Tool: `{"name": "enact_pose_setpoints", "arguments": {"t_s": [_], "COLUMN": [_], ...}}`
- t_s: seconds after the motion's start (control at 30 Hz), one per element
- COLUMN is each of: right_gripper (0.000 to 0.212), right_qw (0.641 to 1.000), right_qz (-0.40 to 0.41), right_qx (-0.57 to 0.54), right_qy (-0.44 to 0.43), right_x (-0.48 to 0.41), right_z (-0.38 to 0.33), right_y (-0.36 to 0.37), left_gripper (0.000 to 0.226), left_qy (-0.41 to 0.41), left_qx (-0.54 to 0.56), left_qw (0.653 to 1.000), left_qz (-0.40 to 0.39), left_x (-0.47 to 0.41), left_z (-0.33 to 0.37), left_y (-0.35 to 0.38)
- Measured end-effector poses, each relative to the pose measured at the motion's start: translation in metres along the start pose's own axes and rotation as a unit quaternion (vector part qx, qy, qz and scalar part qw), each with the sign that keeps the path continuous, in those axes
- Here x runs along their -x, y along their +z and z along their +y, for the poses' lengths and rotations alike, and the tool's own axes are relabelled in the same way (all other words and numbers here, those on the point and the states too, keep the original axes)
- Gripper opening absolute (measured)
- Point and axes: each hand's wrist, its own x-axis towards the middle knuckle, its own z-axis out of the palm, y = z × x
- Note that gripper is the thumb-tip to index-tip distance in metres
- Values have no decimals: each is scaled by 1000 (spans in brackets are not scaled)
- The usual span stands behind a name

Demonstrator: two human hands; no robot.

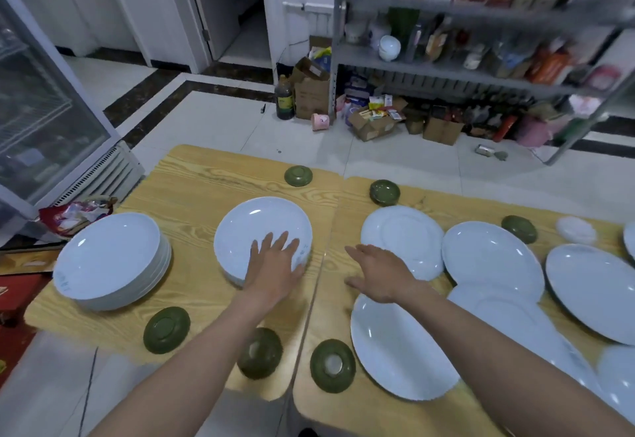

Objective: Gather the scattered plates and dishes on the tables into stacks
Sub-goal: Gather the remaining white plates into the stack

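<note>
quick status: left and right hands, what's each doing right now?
Left hand: open, fingers straight, resting on the white plate stack.
Right hand: open, fingers extended, holding nothing.

We see 2 stacks of white plates on the left bench (192, 175): a tall stack (110, 261) by its left edge and a shorter stack (254, 230) at its right edge. On the right bench (343, 412), single white plates (491, 258) lie flat, some overlapping. Small green dishes (166, 330), upside down, dot both benches' near and far edges.
</note>
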Motion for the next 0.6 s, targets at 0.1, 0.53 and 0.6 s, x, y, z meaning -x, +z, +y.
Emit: {"name": "enact_pose_setpoints", "arguments": {"t_s": [0.1, 0.53, 0.6], "right_gripper": [72, 73, 73], "right_qw": [999, 974, 969], "right_qz": [25, 113, 121], "right_qx": [41, 88, 78], "right_qy": [18, 177, 201], "right_x": [39, 271, 303], "right_z": [33, 207, 231], "right_y": [-7, -7, -2], "left_gripper": [62, 63, 64], "left_qy": [55, 233, 260], "left_qx": [-47, -69, -67], "left_qw": [997, 968, 961], "left_qz": [10, 66, 67], "left_x": [11, 95, 107], "left_z": [60, 327, 365], "left_y": [-16, -6, 1]}}
